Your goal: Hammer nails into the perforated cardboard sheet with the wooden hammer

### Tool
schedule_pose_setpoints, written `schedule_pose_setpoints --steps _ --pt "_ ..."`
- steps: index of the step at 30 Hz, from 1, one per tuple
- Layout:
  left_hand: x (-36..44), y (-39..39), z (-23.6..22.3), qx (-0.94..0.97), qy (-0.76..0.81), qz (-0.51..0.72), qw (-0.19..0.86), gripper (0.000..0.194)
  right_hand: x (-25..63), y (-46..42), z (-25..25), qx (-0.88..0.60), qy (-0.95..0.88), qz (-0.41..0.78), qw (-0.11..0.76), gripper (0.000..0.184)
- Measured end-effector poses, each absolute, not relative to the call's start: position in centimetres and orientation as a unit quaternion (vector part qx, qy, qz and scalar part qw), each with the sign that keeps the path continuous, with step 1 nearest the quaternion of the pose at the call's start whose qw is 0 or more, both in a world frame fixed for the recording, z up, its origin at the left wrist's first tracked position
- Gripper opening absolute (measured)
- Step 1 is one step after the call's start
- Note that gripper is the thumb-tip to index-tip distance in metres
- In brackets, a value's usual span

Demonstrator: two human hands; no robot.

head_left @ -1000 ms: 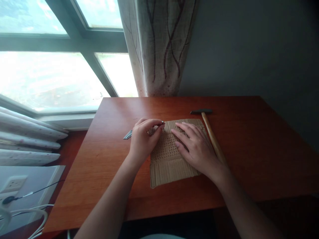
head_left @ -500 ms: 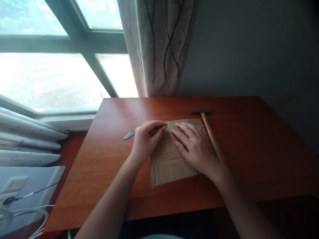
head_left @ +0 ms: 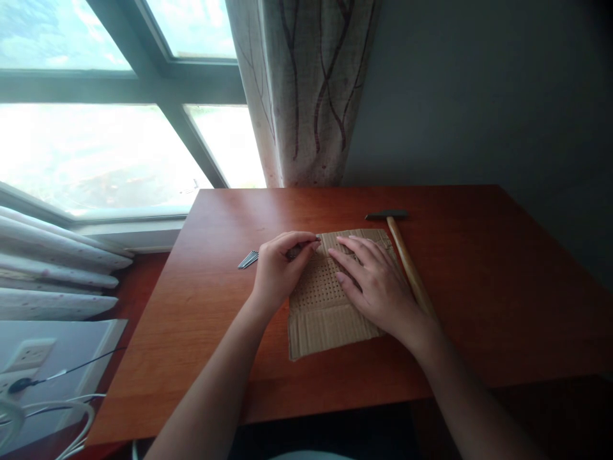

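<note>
A piece of brown corrugated cardboard point(head_left: 322, 319) with a grid of small holes lies on the reddish wooden table point(head_left: 479, 287). My right hand point(head_left: 376, 284) rests flat on it, fingers stretched out. My left hand point(head_left: 280, 268) is at the cardboard's upper left corner, its fingers pinched on a thin nail point(head_left: 299, 248) held down against the cardboard. A small bundle of nails point(head_left: 248, 259) lies on the table just left of that hand. A hammer point(head_left: 405, 255) with a wooden handle and dark head lies along the cardboard's right edge, partly under my right wrist.
The table stands against a grey wall, with a patterned curtain point(head_left: 306, 89) and a window point(head_left: 96, 128) behind its far left corner. Below left are rolled white fabric point(head_left: 52, 281), a power socket point(head_left: 29, 354) and white cables point(head_left: 57, 415).
My left hand has lowered the pinched nail slightly, from raised with its tip showing to pressed close to the cardboard. My right hand has not moved.
</note>
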State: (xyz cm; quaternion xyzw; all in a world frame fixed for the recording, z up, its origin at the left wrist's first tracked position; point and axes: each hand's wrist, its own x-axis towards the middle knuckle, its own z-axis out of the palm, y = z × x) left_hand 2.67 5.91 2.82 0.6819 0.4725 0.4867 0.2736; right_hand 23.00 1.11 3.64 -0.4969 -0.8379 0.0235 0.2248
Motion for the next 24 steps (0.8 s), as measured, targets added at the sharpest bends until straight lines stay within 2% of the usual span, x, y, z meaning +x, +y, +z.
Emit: schedule_pose_setpoints --steps 24 --pt "2.57 6.03 2.45 0.680 0.479 0.488 0.266 0.011 22.88 0.99 3.90 -0.500 -0.836 0.025 0.225 0.039"
